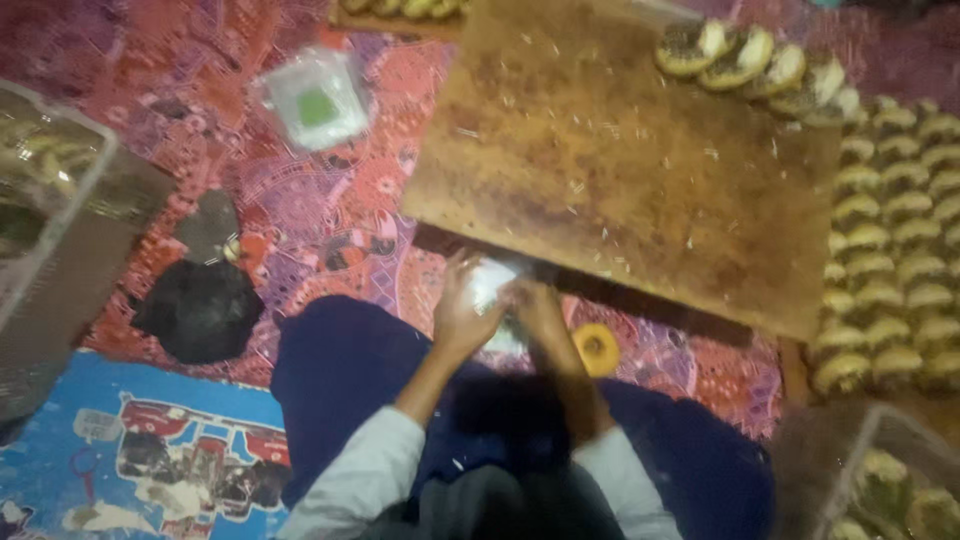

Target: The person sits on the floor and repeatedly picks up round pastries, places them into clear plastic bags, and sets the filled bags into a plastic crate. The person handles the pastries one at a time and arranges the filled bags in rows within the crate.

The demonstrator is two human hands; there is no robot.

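Together, the left hand [462, 318] and the right hand [537, 305] pinch a small clear plastic packet [492, 282] just beside the wooden worktop [620, 170] edge.

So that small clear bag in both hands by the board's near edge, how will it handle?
The clear bag looks like thin film, so probably floppy and very light. It crumples between the left hand and right hand, so it likely holds no shape when pushed. Its glossy glare hints it could be slippery; blur hides any contents.
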